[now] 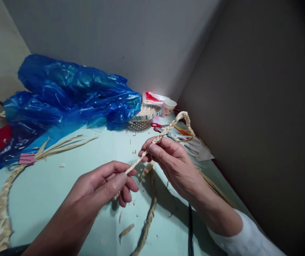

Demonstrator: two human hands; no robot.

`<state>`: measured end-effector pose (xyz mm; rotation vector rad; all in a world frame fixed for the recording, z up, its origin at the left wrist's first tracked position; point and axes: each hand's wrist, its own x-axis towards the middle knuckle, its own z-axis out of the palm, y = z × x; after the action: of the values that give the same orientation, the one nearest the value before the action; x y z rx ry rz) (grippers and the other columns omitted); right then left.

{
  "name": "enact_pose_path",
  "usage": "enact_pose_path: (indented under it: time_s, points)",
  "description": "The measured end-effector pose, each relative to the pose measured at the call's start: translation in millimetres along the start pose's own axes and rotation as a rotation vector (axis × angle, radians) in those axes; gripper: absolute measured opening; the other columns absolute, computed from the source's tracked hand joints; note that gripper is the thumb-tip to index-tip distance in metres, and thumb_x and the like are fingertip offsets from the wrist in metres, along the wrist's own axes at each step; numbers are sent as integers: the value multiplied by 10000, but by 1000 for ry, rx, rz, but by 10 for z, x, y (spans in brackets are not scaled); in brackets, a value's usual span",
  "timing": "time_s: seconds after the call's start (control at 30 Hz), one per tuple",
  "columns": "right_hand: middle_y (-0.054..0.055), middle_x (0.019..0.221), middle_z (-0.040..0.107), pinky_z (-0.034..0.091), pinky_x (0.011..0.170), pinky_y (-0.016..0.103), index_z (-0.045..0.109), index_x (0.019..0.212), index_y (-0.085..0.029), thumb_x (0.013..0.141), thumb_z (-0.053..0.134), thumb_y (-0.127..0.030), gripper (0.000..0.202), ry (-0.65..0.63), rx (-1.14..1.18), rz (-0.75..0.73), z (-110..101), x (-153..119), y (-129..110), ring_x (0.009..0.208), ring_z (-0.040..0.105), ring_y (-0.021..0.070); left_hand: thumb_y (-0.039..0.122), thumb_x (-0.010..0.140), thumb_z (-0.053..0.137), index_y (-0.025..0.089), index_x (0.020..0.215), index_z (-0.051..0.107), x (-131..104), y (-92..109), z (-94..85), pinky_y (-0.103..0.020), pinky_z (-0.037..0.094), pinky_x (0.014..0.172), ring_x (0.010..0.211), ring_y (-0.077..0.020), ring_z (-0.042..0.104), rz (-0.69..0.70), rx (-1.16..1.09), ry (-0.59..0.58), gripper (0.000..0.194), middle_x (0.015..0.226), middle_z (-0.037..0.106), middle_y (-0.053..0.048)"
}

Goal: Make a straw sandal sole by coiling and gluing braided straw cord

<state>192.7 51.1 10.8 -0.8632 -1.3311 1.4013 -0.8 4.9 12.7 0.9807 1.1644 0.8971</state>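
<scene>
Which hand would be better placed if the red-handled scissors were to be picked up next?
Probably the right hand: it is nearer the red-handled scissors, while the left hand is farther back. Both grip the braid, so either must let go.

The bag [72, 89] lay across the back left of the counter [53, 199], with the basket [148, 113] just to its right. The packet [152, 97] was behind the basket, and the cup [169, 106] was at its right. The scissors [156, 125] lay in front of the cup. At the left, the clip [26, 159] sat on the end of one braid [4, 206], before the bag. A second braid [151, 213] ran toward the near edge, right of some scraps [126, 231] and left of a strap [190, 227].
</scene>
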Motion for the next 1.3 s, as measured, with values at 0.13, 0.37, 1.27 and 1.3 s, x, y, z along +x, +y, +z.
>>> enact_pose_path:
  time_s: [0.13, 0.37, 1.27, 1.3]
  points:
    - [3, 879, 705, 500, 789, 254, 708, 923, -187, 998, 651, -297, 144, -19, 55, -21, -2, -7, -18, 804, 651, 121, 446, 744, 795, 251, 856, 801, -16, -16, 28, -272, 521, 642, 670, -179, 628, -9, 82, 71, 225, 757, 761, -20]
    - [-5, 891, 705, 514, 779, 233, 721, 923, -205, 1000, 638, -252, 123, -36, 159, -69, -16, -11, -8, 803, 645, 112, 374, 688, 804, 235, 892, 824, -26, -17, 53, -275, 546, 586, 581, -161, 627, -27, 58, 40, 248, 739, 781, -27]
    - [66, 899, 713, 427, 677, 331, 678, 978, -226, 994, 451, -521, 372, 282, -1137, -5, -463, -411, -196, 728, 619, 211, 430, 798, 728, 247, 1078, 765, -19, -64, 52, -315, 521, 721, 682, -193, 676, -63, 125, 46, 336, 757, 789, -6]
    - [84, 848, 686, 385, 649, 344, 652, 903, -216, 965, 463, -518, 362, 325, -1230, 20, -543, -473, -190, 683, 583, 222, 438, 808, 720, 249, 1087, 760, -21, -68, 50, -316, 520, 734, 693, -194, 676, -58, 137, 54, 339, 764, 791, -6]
